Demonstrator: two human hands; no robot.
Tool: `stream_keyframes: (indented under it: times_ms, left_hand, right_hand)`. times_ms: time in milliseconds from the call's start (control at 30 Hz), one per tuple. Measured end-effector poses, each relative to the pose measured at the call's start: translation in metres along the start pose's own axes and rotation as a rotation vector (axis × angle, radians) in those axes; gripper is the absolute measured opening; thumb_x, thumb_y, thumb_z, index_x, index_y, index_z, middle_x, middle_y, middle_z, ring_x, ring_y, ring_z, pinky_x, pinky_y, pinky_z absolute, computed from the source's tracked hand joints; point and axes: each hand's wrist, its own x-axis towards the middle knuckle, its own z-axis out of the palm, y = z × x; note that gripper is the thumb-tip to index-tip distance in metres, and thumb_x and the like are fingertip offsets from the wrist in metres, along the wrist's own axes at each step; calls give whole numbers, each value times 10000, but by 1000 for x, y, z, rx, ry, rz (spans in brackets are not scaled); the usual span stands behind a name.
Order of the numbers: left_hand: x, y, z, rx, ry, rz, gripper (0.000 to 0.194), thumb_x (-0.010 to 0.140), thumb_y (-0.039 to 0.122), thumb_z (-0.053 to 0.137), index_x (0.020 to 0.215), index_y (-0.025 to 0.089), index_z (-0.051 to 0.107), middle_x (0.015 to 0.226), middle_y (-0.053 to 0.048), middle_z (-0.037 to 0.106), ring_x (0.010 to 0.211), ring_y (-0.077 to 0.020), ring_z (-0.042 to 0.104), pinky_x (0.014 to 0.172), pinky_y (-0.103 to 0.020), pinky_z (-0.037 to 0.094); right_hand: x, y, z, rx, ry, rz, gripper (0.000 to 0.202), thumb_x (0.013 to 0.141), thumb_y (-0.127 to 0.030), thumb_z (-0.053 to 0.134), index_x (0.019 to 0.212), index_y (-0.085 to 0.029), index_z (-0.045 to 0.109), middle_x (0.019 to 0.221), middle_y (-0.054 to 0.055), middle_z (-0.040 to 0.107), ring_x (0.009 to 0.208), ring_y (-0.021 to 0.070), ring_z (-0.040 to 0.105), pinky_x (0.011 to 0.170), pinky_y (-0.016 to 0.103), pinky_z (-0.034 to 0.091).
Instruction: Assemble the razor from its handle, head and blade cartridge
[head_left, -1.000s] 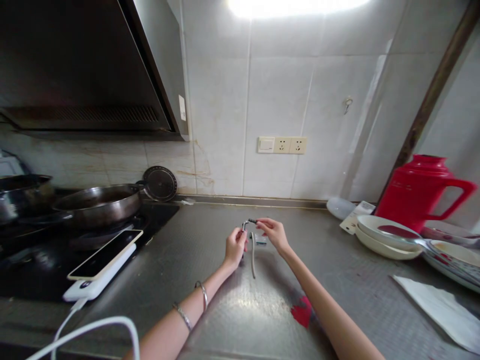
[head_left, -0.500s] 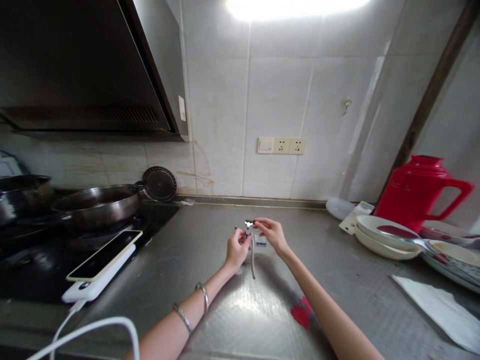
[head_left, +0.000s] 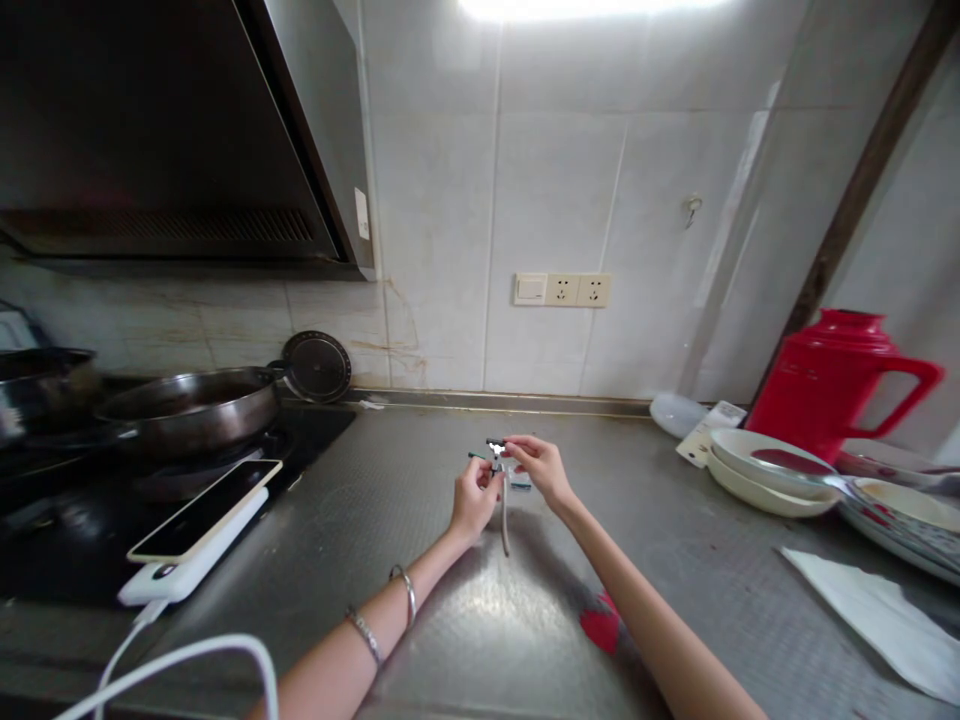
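Over the middle of the steel counter [head_left: 420, 480], both my hands meet at a small silver piece with a dark bar across its top [head_left: 496, 449]. My left hand [head_left: 474, 502] is closed, its fingertips pinching the lower part; a short dark green end [head_left: 477, 456] sticks out beside the fingers. With thumb and fingers, my right hand [head_left: 546, 470] pinches the right end of the dark bar. A thin grey-brown strip or tube [head_left: 505, 525] runs down beside my left fingertips; I cannot tell whether it is attached. Behind lies a small clear packet [head_left: 520, 481].
At left, a phone [head_left: 206, 510] rests on a white power bank [head_left: 199, 560] with a cable, beside a steel pan [head_left: 191, 410] on the stove. On the right stand a red jug [head_left: 832, 385], stacked bowls [head_left: 765, 490] and a white paper sheet [head_left: 877, 620].
Both hands keep their grip on the small silver piece and have barely moved. The dark green end by my left fingers shows a little more. The view has shifted slightly.
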Motion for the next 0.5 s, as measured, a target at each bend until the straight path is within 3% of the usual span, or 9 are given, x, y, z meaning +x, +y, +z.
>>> stream_keyframes:
  times_ms: [500]
  left_hand:
    - [-2, 1, 4, 12, 6, -7, 199, 722, 348, 610, 771, 177, 520, 649, -2, 584, 531, -123, 550, 456, -200, 409]
  right_hand:
    - [1, 3, -4, 21, 7, 15, 343, 652, -443, 671, 833, -152, 678, 755, 79, 714, 759, 214, 664, 517, 233, 442]
